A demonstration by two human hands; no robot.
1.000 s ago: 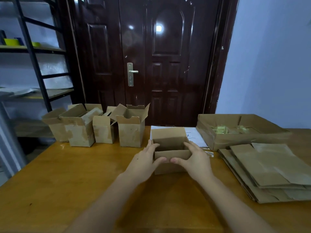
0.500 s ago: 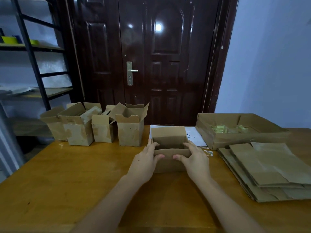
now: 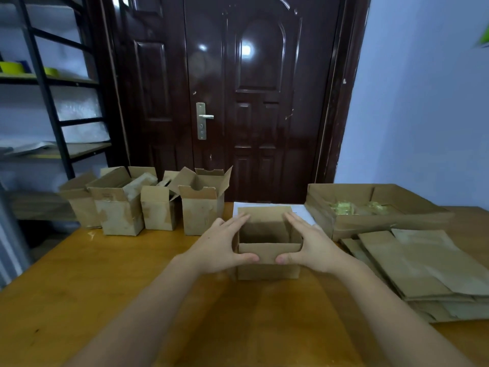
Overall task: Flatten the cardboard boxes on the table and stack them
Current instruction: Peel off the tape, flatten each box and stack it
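Note:
A small open cardboard box point(image 3: 268, 268) stands upright on the wooden table point(image 3: 105, 287) in front of me, its far flap raised. My left hand point(image 3: 221, 247) grips its left side, thumb on the front flap and fingers along the left wall. My right hand point(image 3: 313, 246) grips the right side the same way. Several upright open boxes point(image 3: 120, 215) stand in a row at the back left. A stack of flattened boxes point(image 3: 423, 271) lies on the right.
A wide shallow cardboard tray point(image 3: 344, 223) holding yellowish items sits at the back right. A white sheet point(image 3: 304, 211) lies behind the held box. A dark door and a metal shelf stand beyond the table.
Both hands have slid from the box's near front edge out to its sides, with the fingers reaching along the walls. The box has stayed in place.

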